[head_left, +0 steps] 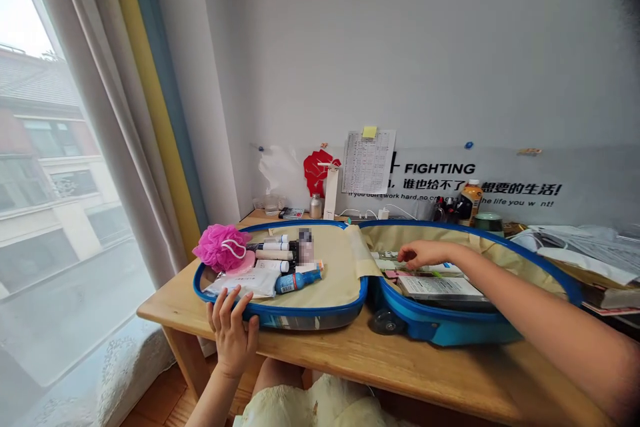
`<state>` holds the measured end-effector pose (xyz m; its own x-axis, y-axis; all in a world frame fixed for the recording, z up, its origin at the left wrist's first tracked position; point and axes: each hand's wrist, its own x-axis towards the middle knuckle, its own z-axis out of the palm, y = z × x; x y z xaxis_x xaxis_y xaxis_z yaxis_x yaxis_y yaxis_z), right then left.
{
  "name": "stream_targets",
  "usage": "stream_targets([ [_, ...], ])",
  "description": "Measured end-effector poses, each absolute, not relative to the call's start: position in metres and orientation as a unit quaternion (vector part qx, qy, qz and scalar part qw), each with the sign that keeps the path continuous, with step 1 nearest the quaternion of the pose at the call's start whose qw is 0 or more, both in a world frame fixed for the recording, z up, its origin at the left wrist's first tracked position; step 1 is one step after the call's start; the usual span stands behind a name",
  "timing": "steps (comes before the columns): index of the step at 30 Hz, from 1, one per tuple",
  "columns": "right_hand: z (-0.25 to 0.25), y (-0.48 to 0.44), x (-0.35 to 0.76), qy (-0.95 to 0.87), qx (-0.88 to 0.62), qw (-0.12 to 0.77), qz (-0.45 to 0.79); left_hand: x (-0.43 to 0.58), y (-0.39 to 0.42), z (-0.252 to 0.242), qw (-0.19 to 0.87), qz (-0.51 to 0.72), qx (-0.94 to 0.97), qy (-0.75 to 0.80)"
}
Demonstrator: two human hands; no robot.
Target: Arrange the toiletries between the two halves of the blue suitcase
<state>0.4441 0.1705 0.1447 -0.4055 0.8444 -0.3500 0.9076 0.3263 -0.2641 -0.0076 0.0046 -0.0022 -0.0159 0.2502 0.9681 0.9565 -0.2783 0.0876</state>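
Note:
A blue-rimmed suitcase lies spread in two halves on the wooden table. My left hand [234,333] rests with its fingers spread over the front rim of the left half [320,319], fingertips by a white packet [253,282]. Beside the packet are a blue bottle [299,280], several white-capped tubes [273,255] and a pink bath puff [221,248]. Over the right half [450,332] hangs my right hand [423,254], its fingers loosely bent and apart, with nothing visible in them. Beneath it lie boxes and packs, among them a white-and-dark flat box [440,289].
Along the wall stand an orange bottle [470,202], a small jar [315,205] and a white upright stand [331,193]. Papers [590,263] are piled at the right. A curtain [115,100] hangs by the window at the left.

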Motion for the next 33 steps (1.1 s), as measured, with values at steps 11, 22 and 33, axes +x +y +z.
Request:
stream_targets([
  [11,0.137,0.178,0.443,0.806,0.55,0.156,-0.15,-0.01,0.006,-0.006,0.34,-0.515,-0.609,-0.498],
  [22,0.125,0.183,0.437,0.804,0.555,0.166,-0.132,-0.008,0.004,-0.002,0.343,-0.513,-0.612,-0.495],
  [33,0.122,0.192,0.463,0.764,0.601,0.154,-0.178,-0.009,0.005,-0.004,0.342,-0.516,-0.61,-0.495],
])
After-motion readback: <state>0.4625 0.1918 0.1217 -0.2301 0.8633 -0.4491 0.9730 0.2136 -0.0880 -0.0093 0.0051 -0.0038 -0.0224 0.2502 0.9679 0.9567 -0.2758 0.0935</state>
